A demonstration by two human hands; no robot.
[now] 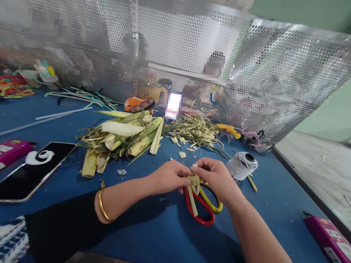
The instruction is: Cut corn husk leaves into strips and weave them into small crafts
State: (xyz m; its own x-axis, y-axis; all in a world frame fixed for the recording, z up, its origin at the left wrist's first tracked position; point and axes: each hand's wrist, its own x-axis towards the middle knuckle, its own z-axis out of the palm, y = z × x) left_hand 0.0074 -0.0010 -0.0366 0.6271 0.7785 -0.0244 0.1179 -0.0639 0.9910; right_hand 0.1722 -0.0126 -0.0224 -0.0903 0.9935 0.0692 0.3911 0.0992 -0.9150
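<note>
A person's left hand (172, 175) and right hand (216, 176) meet above a blue worktop (138, 233), both nearly closed, thumbs and fingers pinching a pale yellow-green, flat strip of plant fibre (193, 186). The strip appears folded over itself near the fingertips, with one narrow, straight-edged tail slanting down toward the person; its exact fold is too small to make out. Just beneath the hands lies a pair of scissors with one red and one yellow looped handle (203, 221), the tail of the strip crossing over the red loop; the blades are mostly hidden. A smooth gold-coloured bangle (103, 203) circles the left wrist, below a black sleeve.

Beyond the left hand sits a heap of broad, ribbed, yellow-green stalks and leaves (124, 138), some blotched with brown. Behind and to its right, touching or nearly so, is a loose mound of thin, curling green-and-cream shreds (194, 129). A white, thickly wound spool of thread with a dark core (241, 166) stands just beside the right hand. A silvery perforated sheet-metal screen (186, 35), punched with round holes, rises along the far edge.
</note>
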